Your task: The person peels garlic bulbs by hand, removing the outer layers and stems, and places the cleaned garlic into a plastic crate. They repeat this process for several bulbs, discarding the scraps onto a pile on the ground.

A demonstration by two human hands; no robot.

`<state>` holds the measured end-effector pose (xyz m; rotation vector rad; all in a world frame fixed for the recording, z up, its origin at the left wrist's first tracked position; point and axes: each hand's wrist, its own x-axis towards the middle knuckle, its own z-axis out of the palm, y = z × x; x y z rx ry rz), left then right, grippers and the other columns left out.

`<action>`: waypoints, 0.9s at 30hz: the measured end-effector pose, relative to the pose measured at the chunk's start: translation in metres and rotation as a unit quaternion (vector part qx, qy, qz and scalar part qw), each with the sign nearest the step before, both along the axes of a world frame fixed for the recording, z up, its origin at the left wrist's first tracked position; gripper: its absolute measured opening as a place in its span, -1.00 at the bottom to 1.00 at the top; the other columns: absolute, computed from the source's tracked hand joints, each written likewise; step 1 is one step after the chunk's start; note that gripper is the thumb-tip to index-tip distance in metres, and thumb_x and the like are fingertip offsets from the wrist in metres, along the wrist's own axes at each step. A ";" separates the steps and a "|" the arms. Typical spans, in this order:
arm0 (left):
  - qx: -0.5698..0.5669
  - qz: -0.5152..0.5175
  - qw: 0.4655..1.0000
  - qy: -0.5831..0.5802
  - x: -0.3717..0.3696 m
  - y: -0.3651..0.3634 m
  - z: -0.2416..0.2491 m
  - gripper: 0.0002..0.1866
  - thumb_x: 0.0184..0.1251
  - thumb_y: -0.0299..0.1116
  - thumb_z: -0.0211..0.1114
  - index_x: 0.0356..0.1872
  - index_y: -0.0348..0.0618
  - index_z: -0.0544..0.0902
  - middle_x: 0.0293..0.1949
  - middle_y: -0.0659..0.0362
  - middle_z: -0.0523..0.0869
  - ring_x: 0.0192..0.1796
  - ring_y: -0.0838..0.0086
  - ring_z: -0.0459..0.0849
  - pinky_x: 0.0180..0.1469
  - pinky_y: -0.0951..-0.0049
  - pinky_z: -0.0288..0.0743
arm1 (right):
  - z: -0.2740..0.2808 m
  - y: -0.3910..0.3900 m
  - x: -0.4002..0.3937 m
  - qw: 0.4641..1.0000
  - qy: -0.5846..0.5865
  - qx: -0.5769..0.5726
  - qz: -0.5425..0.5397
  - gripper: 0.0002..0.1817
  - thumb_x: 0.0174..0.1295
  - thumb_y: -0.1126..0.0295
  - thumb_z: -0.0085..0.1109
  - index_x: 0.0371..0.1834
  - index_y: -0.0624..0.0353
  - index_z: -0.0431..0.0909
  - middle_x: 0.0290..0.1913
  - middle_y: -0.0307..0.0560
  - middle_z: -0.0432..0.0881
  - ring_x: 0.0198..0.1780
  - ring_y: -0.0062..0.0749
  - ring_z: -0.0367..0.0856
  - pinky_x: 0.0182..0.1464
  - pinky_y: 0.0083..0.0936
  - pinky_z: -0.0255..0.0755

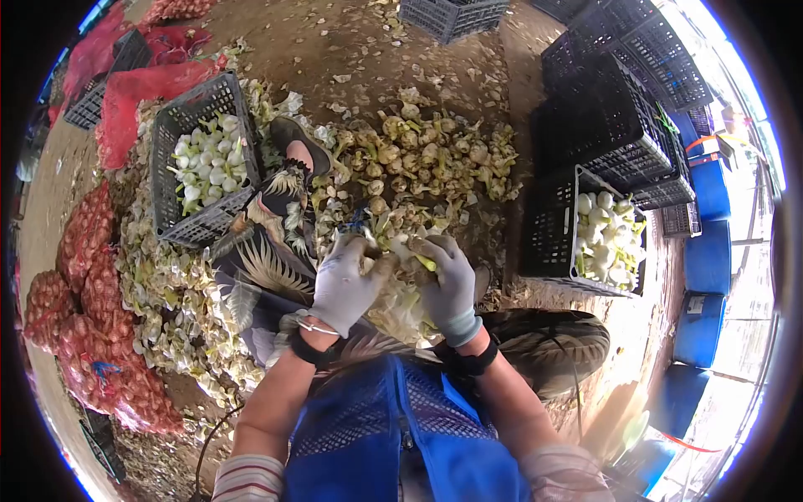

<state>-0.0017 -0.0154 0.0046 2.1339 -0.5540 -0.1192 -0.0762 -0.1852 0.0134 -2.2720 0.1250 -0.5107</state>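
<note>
My left hand [345, 283], in a pale grey glove, has its fingers curled together in front of my lap. A small shiny thing shows at its fingertips, too blurred to name. My right hand [450, 283], gloved the same way, is closed on an onion-like bulb [425, 263] with a yellow-green stem, mostly hidden by the fingers. Both hands are close together over loose peeled skins [393, 316]. Just beyond them lies a heap of brownish unpeeled bulbs [435, 155].
A black crate [167, 138] of white peeled bulbs stands at left, another crate [552, 238] at right. Stacked black crates [585, 125] and blue bins [707, 263] line the right side. Red net sacks [88, 326] lie at left. Skins [180, 309] cover the ground.
</note>
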 end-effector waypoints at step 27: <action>-0.517 -0.151 0.640 0.549 0.000 0.011 0.017 -0.65 0.49 -0.23 0.24 0.13 -0.25 0.59 -0.01 0.03 0.75 -0.01 0.29 0.75 0.02 0.34 0.67 | -0.012 -0.018 -0.003 0.983 0.109 0.148 -0.025 -0.72 0.27 0.43 0.25 0.02 0.29 0.65 -0.11 0.03 0.77 -0.07 -0.21 0.76 -0.04 -0.39 0.61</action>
